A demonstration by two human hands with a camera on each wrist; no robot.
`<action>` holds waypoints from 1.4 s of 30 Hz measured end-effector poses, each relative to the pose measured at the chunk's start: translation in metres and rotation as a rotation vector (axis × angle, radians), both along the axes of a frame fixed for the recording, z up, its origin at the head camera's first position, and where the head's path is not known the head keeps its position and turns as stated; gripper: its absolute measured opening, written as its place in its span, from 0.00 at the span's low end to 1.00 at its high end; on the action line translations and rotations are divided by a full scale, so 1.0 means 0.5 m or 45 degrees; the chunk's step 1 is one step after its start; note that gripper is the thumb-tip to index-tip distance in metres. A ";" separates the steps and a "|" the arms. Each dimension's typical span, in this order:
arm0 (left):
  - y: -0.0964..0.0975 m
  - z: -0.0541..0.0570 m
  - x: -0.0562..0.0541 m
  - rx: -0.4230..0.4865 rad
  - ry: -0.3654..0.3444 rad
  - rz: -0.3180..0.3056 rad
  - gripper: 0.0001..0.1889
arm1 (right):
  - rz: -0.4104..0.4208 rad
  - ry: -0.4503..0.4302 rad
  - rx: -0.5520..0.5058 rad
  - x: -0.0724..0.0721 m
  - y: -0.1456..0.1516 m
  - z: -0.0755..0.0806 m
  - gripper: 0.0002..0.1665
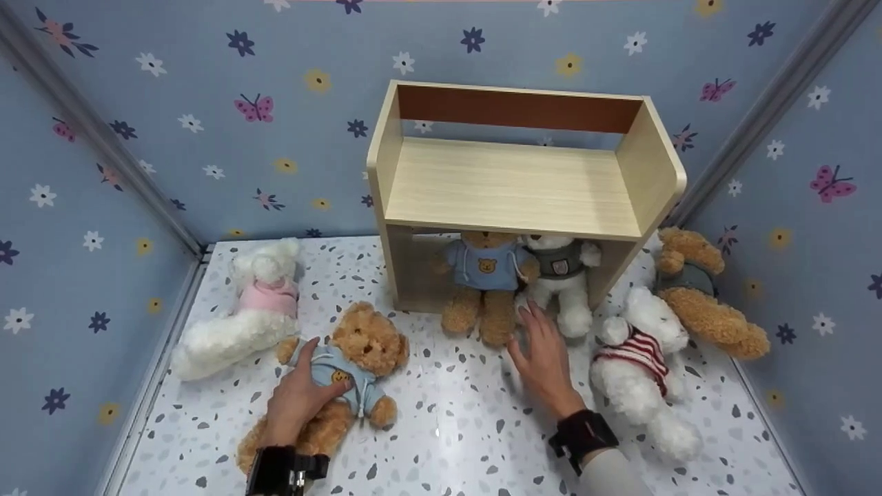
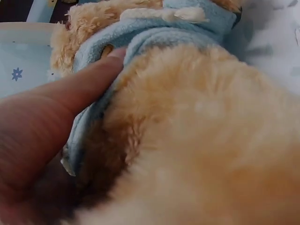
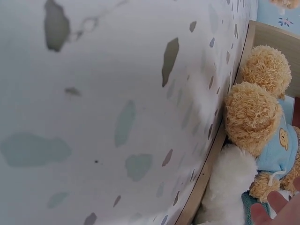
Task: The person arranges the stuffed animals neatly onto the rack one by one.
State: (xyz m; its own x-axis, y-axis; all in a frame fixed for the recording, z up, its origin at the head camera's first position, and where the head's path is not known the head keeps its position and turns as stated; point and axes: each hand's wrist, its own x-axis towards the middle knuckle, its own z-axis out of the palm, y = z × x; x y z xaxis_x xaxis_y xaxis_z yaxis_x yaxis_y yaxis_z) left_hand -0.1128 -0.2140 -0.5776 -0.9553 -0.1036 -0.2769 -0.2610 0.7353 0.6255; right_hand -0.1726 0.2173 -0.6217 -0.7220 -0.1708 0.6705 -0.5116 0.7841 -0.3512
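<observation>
A brown teddy bear in a light blue hoodie (image 1: 368,341) lies at the front left, and my left hand (image 1: 296,403) grips its body. In the left wrist view my thumb presses on the hoodie front, beside the bear's tan fur (image 2: 197,122). Inside the shelf's lower compartment sit another brown bear in a blue hoodie (image 1: 486,265) and a white bear in a dark grey top (image 1: 561,272). My right hand (image 1: 544,365) is by the white bear's leg, fingers extended, holding nothing. The right wrist view shows its fingertips at the lower right corner, near the seated bears (image 3: 253,117).
The wooden shelf (image 1: 510,186) stands at the back, above a speckled table (image 1: 448,413). A white bear in pink (image 1: 269,300) lies at left. To the right lie a white bear in a striped sweater (image 1: 641,365) and a brown bear in grey (image 1: 696,289). Patterned panels enclose the sides.
</observation>
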 end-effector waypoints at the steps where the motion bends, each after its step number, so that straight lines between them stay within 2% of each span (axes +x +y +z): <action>1: 0.003 0.000 0.000 0.006 0.002 0.020 0.57 | 0.000 0.003 0.004 0.000 -0.001 0.001 0.32; 8: 0.042 -0.006 0.009 0.140 0.025 0.147 0.55 | 0.006 0.013 0.018 0.001 -0.008 0.000 0.32; 15: 0.107 -0.015 0.016 0.331 0.168 0.219 0.52 | 0.058 0.012 -0.006 0.010 -0.028 0.002 0.32; 18: 0.137 -0.020 0.015 0.389 0.218 0.236 0.51 | 0.076 -0.048 -0.028 0.021 -0.042 0.005 0.30; 21: 0.163 -0.023 0.014 0.471 0.245 0.240 0.50 | 0.109 -0.194 -0.065 0.037 -0.057 0.008 0.27; 23: 0.179 -0.024 0.014 0.544 0.250 0.242 0.50 | 0.157 -0.339 -0.117 0.049 -0.066 0.012 0.26; 27: 0.207 -0.027 0.013 0.652 0.261 0.249 0.52 | 0.297 -0.584 -0.257 0.064 -0.084 0.021 0.25; 31: 0.236 -0.030 0.010 0.687 0.284 0.271 0.53 | 0.482 -0.784 -0.415 0.068 -0.098 0.029 0.26; 34: 0.259 -0.028 0.008 0.689 0.291 0.286 0.54 | 0.565 -0.965 -0.516 0.069 -0.106 0.035 0.29; 38: 0.284 -0.026 0.003 0.715 0.308 0.293 0.54 | 0.554 -1.205 -0.648 0.068 -0.118 0.040 0.36; 42: 0.300 -0.028 -0.002 0.735 0.316 0.299 0.54 | 0.519 -1.355 -0.798 0.067 -0.129 0.041 0.44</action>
